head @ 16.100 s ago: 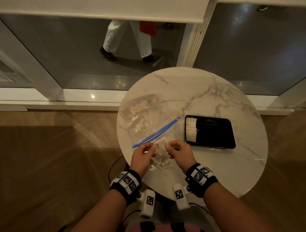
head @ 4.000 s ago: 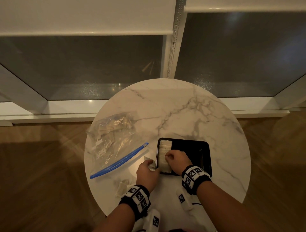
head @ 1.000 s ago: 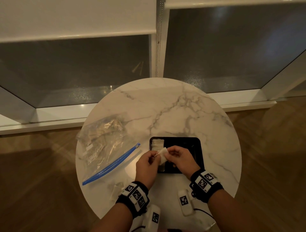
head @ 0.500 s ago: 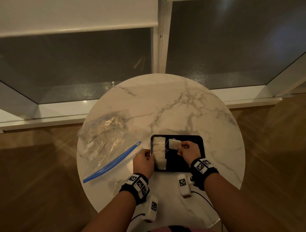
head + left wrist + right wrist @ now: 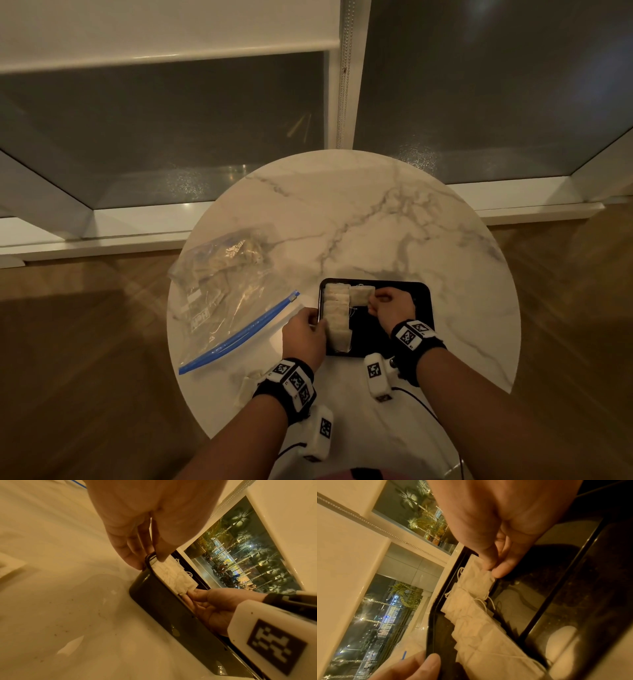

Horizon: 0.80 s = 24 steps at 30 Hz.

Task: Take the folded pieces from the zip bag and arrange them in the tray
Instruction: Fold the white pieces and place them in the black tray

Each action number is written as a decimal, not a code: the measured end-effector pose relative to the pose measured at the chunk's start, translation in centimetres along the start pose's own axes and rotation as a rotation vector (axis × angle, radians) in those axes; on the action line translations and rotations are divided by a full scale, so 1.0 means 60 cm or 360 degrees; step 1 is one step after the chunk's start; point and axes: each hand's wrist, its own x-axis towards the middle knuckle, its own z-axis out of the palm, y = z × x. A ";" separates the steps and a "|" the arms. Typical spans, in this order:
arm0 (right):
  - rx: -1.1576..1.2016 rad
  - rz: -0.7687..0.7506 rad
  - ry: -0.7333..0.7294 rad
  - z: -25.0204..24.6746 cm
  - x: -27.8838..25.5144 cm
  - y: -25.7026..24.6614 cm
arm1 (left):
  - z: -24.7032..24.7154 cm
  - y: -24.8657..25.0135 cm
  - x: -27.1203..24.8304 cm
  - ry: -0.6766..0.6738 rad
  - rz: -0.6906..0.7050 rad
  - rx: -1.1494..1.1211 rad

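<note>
Folded piece (image 5: 360,295) moved from over the tray's near-left to its far edge, starting a second column beside the row (image 5: 337,317). Right hand (image 5: 390,305) pinches it; left hand (image 5: 305,334) pinches tray (image 5: 419,310) rim. Bag (image 5: 224,291) far from emptied.

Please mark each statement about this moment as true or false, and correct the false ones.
1. The right hand pinches a folded piece over the tray. True.
2. The left hand reaches into the zip bag. False: it holds the left rim of the tray, thumb inside the rim and fingers outside; the bag lies apart on the table.
3. A column of folded pieces lies along the left side of the tray. True.
4. The tray is filled from edge to edge. False: its right part is bare black.
5. The zip bag is empty. False: pale pieces still show through it.
</note>
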 end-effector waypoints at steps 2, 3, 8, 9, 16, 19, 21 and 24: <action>0.0007 -0.0010 0.0017 0.001 0.000 -0.001 | 0.000 0.000 0.001 -0.0005 -0.0005 -0.0007; 0.0015 -0.0009 0.0025 0.001 -0.001 -0.001 | 0.001 -0.001 0.001 -0.0008 -0.0008 -0.0009; 0.0028 0.0018 0.0034 0.001 -0.004 -0.005 | 0.002 -0.001 0.001 -0.0010 -0.0012 -0.0006; 0.0024 0.0021 0.0028 0.001 -0.004 -0.005 | 0.002 -0.001 0.001 -0.0010 -0.0016 -0.0008; -0.0126 0.0006 0.0040 -0.009 -0.009 -0.004 | 0.000 -0.001 -0.004 0.0029 -0.0044 -0.0092; -0.0164 0.0033 0.0107 -0.018 -0.019 -0.011 | -0.005 -0.003 -0.008 0.0082 -0.0042 -0.0160; -0.0130 0.0031 0.0133 -0.025 -0.033 -0.020 | -0.013 -0.008 -0.010 0.0134 -0.0025 -0.0193; -0.0071 -0.0072 0.0110 -0.040 -0.067 -0.034 | -0.035 -0.022 -0.016 0.0219 0.0066 -0.0275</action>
